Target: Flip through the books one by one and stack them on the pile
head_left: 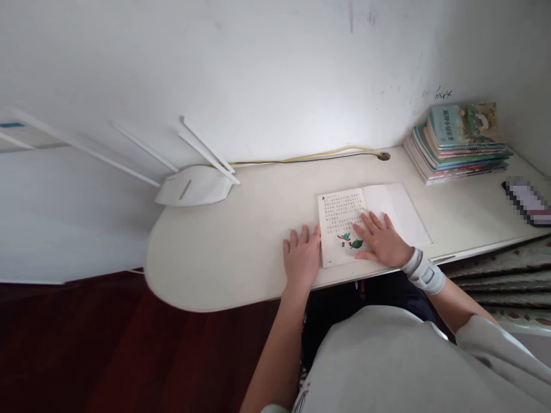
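Observation:
An open book (342, 209) lies flat near the front edge of the white desk. Its left page carries printed text and a small picture of a green leaf and an insect-like figure; the right-hand side is blank white. My right hand (381, 241) rests on the book near its inner fold, fingers spread, with a pale band round the wrist. Beside the book's left edge, my left hand (302, 257) lies flat on the desk, fingers apart, its fingertips close to the page's side. Neither hand grips anything.
A white router (196, 184) with upright antennas stands at the desk's left end. Yellow and black cables (310, 156) run along the wall into a hole (383, 156). A stack of books (465, 143) sits at the back right, near a blurred phone-like object (528, 201). The desk (224, 258) has a rounded left end.

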Action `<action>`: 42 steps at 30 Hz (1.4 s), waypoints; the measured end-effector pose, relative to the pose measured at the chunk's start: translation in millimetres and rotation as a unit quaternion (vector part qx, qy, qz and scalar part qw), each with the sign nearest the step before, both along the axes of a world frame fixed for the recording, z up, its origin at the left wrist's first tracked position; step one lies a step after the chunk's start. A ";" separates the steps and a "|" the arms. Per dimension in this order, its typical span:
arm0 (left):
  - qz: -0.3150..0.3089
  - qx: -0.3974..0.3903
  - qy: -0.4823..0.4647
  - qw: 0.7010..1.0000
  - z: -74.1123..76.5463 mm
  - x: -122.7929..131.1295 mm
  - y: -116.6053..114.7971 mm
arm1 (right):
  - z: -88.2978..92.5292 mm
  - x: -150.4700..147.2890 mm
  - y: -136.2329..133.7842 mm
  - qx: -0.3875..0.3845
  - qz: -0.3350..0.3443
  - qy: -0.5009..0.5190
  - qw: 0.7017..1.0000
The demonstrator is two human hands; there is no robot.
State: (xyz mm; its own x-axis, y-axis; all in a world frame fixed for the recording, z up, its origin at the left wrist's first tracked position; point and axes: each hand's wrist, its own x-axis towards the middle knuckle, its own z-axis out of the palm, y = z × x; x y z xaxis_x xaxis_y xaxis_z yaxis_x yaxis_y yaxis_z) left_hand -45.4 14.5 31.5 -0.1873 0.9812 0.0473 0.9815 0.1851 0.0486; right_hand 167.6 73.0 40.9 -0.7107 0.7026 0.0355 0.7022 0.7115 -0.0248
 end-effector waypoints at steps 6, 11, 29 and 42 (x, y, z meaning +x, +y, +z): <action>-0.012 0.024 0.023 0.999 0.3 1.3 1.2 | -0.8 -5.4 -5.4 -0.002 -0.018 -0.009 1.000; -0.024 0.045 0.015 0.999 4.8 3.5 3.8 | -5.3 -7.5 -7.0 0.016 -0.025 0.002 1.000; 0.073 0.096 -0.618 0.777 16.5 -4.0 2.5 | -8.7 16.4 -11.9 0.040 -0.019 0.089 0.995; 0.021 -0.008 -0.767 0.641 53.5 8.7 41.9 | -8.2 46.8 3.6 -0.138 0.004 0.285 0.948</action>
State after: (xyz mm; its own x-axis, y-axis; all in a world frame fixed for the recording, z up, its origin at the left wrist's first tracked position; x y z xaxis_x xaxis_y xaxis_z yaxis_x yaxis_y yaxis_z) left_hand -36.7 56.3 85.0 -0.0280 0.9720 -0.2334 -0.2251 0.2213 0.9489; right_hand 214.3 76.6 32.6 -0.6359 0.7362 0.2316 0.5136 0.6276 -0.5850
